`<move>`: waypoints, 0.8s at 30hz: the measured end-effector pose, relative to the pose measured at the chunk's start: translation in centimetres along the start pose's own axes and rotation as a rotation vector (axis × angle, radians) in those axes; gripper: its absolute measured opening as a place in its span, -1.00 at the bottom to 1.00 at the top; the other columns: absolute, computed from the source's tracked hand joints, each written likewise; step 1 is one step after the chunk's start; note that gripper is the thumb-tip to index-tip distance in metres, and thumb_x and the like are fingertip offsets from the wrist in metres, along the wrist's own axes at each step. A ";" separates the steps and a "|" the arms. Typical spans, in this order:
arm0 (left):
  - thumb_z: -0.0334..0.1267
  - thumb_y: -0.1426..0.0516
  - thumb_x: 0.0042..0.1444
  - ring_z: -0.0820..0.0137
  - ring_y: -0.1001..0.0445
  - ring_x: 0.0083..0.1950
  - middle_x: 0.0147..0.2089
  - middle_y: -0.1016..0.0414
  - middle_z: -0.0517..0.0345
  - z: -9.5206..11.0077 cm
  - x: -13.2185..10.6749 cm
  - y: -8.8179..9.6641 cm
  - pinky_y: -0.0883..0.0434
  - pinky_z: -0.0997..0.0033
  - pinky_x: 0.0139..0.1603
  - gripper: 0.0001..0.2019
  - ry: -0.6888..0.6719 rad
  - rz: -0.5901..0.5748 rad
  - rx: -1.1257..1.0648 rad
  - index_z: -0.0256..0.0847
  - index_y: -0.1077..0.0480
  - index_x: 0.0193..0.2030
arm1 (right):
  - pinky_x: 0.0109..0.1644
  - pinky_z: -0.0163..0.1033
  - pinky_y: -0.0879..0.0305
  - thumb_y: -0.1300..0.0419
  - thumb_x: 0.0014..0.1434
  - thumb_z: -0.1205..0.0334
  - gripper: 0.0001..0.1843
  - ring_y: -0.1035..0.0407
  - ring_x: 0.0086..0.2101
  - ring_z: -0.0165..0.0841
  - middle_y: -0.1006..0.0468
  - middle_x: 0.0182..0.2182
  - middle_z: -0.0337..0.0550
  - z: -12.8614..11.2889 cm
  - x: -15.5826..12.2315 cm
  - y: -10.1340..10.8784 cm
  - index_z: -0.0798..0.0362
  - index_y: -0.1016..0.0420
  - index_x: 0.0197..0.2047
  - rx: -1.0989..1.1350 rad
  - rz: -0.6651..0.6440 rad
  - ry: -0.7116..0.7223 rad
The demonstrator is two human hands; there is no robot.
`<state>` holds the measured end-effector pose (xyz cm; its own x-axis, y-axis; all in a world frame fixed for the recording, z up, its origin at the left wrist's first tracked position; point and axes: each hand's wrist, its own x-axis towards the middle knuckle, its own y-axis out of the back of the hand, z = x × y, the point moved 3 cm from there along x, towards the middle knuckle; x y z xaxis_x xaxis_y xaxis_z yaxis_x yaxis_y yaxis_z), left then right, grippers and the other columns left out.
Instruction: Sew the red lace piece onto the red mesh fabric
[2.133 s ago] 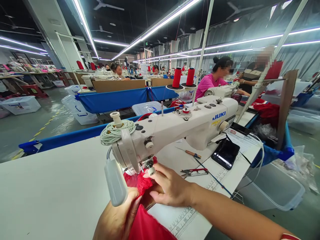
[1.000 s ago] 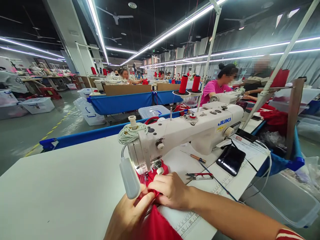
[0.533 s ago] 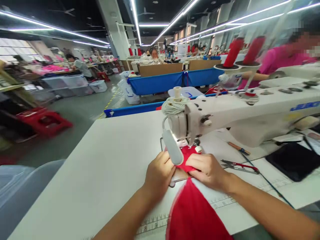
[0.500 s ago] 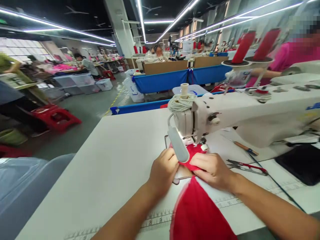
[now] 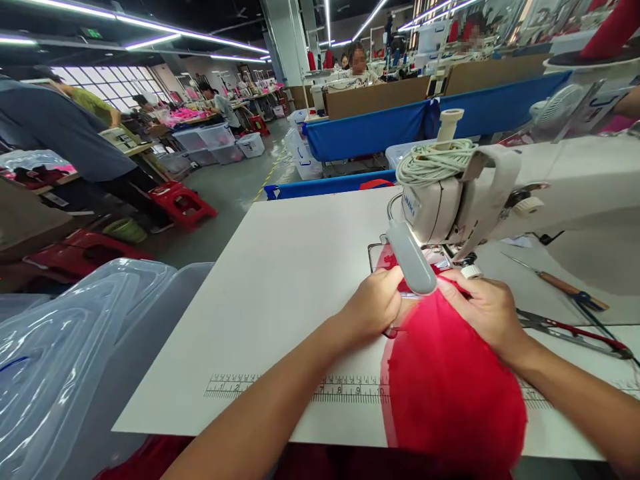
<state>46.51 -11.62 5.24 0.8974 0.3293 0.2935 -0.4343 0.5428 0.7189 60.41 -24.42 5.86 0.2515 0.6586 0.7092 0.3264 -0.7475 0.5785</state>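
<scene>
Red fabric (image 5: 450, 373) runs from under the head of a white sewing machine (image 5: 435, 213) down over the table's front edge. My left hand (image 5: 377, 300) is closed at the fabric's left side, just left of the grey lamp (image 5: 413, 257), which partly covers its fingertips. On the right, my right hand (image 5: 487, 307) pinches the fabric between thumb and fingers close to the needle area. The presser foot is mostly hidden behind the lamp and my hands. Thread snips (image 5: 575, 333) and a wooden-handled awl (image 5: 565, 283) lie right of my right hand.
A printed ruler (image 5: 250, 385) runs along the white table's (image 5: 240, 300) front. Clear plastic bins (image 5: 75, 347) stand at the left. Beyond are red stools (image 5: 183, 203), a blue cloth barrier (image 5: 370, 140), and people at other machines. A red thread cone (image 5: 613, 33) stands upper right.
My view has swung left and down, so the machine sits farther right. More red fabric now spreads toward me, and my hands are slightly farther apart, with the right thumb on top of the cloth.
</scene>
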 end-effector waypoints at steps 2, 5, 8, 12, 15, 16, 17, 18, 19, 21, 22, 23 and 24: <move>-0.59 0.01 0.04 0.36 -0.38 -0.27 -0.32 -0.40 0.17 0.0 0.2 0.1 -0.40 0.39 -0.21 -0.77 -0.004 -0.001 0.009 -0.21 -0.31 -0.27 | -0.58 -0.38 -0.15 -0.08 0.45 0.10 -0.52 -0.22 -0.69 -0.49 -0.34 -0.70 -0.33 -0.3 0.2 0.1 0.06 -0.47 -0.50 -0.002 0.014 0.023; -0.57 -0.07 0.07 0.33 -0.40 -0.20 -0.28 -0.44 0.14 0.0 0.4 -0.2 -0.41 0.36 -0.14 -0.82 -0.020 -0.008 0.034 -0.21 -0.34 -0.28 | -0.56 -0.37 -0.15 -0.10 0.45 0.11 -0.59 -0.23 -0.69 -0.49 -0.38 -0.68 -0.34 -0.8 0.2 0.3 0.07 -0.52 -0.42 -0.007 0.046 0.066; -0.45 -0.20 0.16 0.29 -0.41 -0.16 -0.28 -0.46 0.14 0.0 0.5 -0.7 -0.42 0.30 -0.07 -0.88 -0.037 0.012 0.073 -0.20 -0.34 -0.30 | -0.53 -0.35 -0.19 -0.12 0.43 0.11 -0.64 -0.26 -0.67 -0.47 -0.44 -0.65 -0.31 -1.1 0.1 0.4 0.04 -0.55 -0.38 -0.011 0.063 0.106; -0.38 -0.22 0.23 0.28 -0.42 -0.14 -0.25 -0.47 0.11 -0.3 0.7 -1.3 -0.42 0.28 -0.05 -0.84 -0.043 0.084 0.126 -0.21 -0.34 -0.36 | -0.54 -0.32 -0.17 -0.12 0.43 0.12 -0.64 -0.23 -0.68 -0.46 -0.40 -0.66 -0.32 -1.5 0.1 0.4 0.00 -0.54 -0.40 -0.016 0.054 0.147; -0.47 -0.11 0.28 0.30 -0.40 -0.18 -0.28 -0.47 0.10 -0.5 0.7 -1.5 -0.40 0.30 -0.07 -0.81 -0.060 0.094 0.164 -0.22 -0.34 -0.38 | -0.53 -0.33 -0.16 -0.11 0.44 0.12 -0.63 -0.24 -0.66 -0.47 -0.43 -0.64 -0.31 -1.7 0.1 0.5 0.00 -0.54 -0.39 -0.028 0.048 0.180; -0.49 -0.08 0.29 0.30 -0.40 -0.18 -0.26 -0.48 0.09 -0.6 0.7 -1.5 -0.40 0.30 -0.06 -0.80 -0.069 0.091 0.171 -0.23 -0.35 -0.37 | -0.53 -0.33 -0.16 -0.11 0.45 0.11 -0.63 -0.25 -0.66 -0.47 -0.44 -0.63 -0.31 -1.8 0.1 0.5 0.00 -0.53 -0.39 -0.036 0.053 0.190; -0.49 -0.06 0.30 0.30 -0.40 -0.18 -0.25 -0.49 0.08 -0.6 0.7 -1.5 -0.40 0.31 -0.06 -0.80 -0.078 0.084 0.176 -0.23 -0.36 -0.35 | -0.53 -0.33 -0.15 -0.11 0.45 0.11 -0.63 -0.24 -0.66 -0.47 -0.43 -0.64 -0.31 -1.8 0.1 0.6 0.01 -0.53 -0.38 -0.047 0.063 0.196; -0.50 -0.05 0.31 0.30 -0.40 -0.18 -0.24 -0.50 0.08 -0.6 0.7 -1.5 -0.40 0.31 -0.06 -0.80 -0.081 0.076 0.183 -0.23 -0.36 -0.35 | -0.54 -0.33 -0.14 -0.12 0.46 0.10 -0.63 -0.23 -0.67 -0.47 -0.41 -0.65 -0.32 -1.8 0.1 0.6 0.01 -0.53 -0.38 -0.057 0.074 0.203; -0.51 -0.03 0.30 0.30 -0.40 -0.17 -0.23 -0.50 0.07 -0.7 0.7 -1.5 -0.40 0.31 -0.06 -0.79 -0.078 0.067 0.190 -0.24 -0.36 -0.35 | -0.55 -0.32 -0.12 -0.12 0.46 0.10 -0.63 -0.22 -0.68 -0.47 -0.40 -0.65 -0.32 -1.8 0.1 0.6 0.02 -0.53 -0.37 -0.066 0.084 0.209; -0.55 -0.04 0.25 0.30 -0.41 -0.17 -0.23 -0.49 0.06 -0.6 0.7 -1.6 -0.40 0.31 -0.05 -0.80 -0.068 0.052 0.197 -0.24 -0.35 -0.35 | -0.56 -0.31 -0.11 -0.13 0.45 0.10 -0.65 -0.21 -0.68 -0.47 -0.39 -0.66 -0.33 -1.8 0.0 0.6 0.01 -0.53 -0.36 -0.078 0.095 0.222; -0.55 -0.06 0.22 0.29 -0.42 -0.16 -0.23 -0.49 0.06 -0.5 0.7 -1.6 -0.40 0.30 -0.04 -0.82 -0.068 0.047 0.195 -0.24 -0.36 -0.34 | -0.56 -0.31 -0.11 -0.14 0.45 0.10 -0.66 -0.21 -0.68 -0.47 -0.41 -0.65 -0.32 -1.8 0.0 0.6 0.01 -0.53 -0.36 -0.081 0.097 0.228; -0.53 -0.10 0.21 0.27 -0.42 -0.14 -0.21 -0.49 0.04 -0.3 0.7 -1.7 -0.41 0.29 -0.03 -0.86 -0.068 0.048 0.190 -0.24 -0.37 -0.32 | -0.56 -0.31 -0.12 -0.15 0.45 0.11 -0.67 -0.21 -0.68 -0.46 -0.42 -0.64 -0.31 -1.8 0.0 0.6 0.00 -0.54 -0.35 -0.083 0.097 0.233; -0.49 -0.13 0.19 0.26 -0.43 -0.13 -0.19 -0.50 0.03 -0.2 0.7 -1.7 -0.41 0.27 -0.01 -0.91 -0.065 0.053 0.183 -0.25 -0.38 -0.30 | -0.56 -0.31 -0.12 -0.15 0.44 0.13 -0.69 -0.21 -0.68 -0.46 -0.44 -0.64 -0.31 -1.8 0.0 0.6 0.00 -0.54 -0.34 -0.084 0.096 0.238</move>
<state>47.90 -12.17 4.11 0.8794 0.2997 0.3700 -0.4651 0.3743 0.8022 58.99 -25.02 6.89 0.0529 0.5527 0.8317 0.2323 -0.8168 0.5281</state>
